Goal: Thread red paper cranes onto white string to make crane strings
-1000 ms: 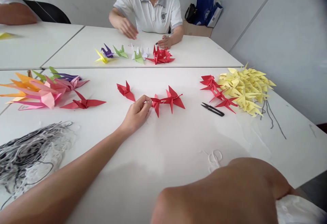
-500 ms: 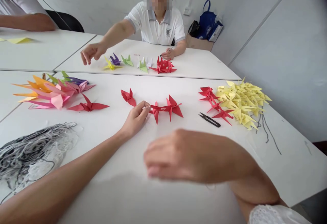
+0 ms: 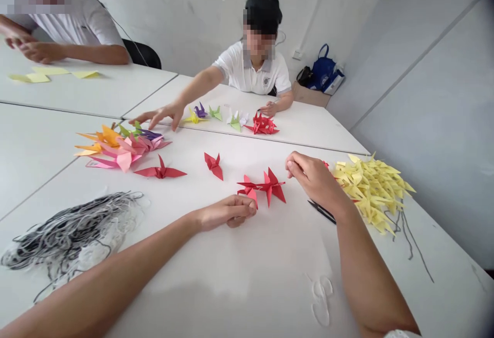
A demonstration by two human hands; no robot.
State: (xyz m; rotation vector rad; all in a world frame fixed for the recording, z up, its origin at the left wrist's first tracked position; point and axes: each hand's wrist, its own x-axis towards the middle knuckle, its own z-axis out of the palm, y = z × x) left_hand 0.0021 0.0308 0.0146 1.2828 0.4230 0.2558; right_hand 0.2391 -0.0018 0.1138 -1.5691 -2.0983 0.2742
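Note:
My left hand [image 3: 227, 211] lies on the white table [image 3: 239, 271] with its fingers curled, the fingertips touching a red paper crane [image 3: 249, 192]. A second red crane [image 3: 273, 185] lies joined to it on the right. My right hand [image 3: 314, 178] is stretched forward with the fingers pinched together, just right of those cranes and above a small pile of red cranes that it mostly hides. What the pinch holds is too small to see. Black thread snips [image 3: 320, 210] lie partly under my right wrist. A single red crane [image 3: 213, 164] sits further back.
A heap of yellow cranes [image 3: 370, 186] lies at the right, pink and orange cranes [image 3: 118, 147] and a larger red one [image 3: 160, 171] at the left, a tangle of grey and white thread [image 3: 65, 232] near left. A person opposite reaches a hand [image 3: 158, 117] towards the coloured pile.
My right hand has gone forward from near the camera to the red cranes on the right. My left hand has drawn back and curled. The person opposite has stretched an arm further to the coloured pile.

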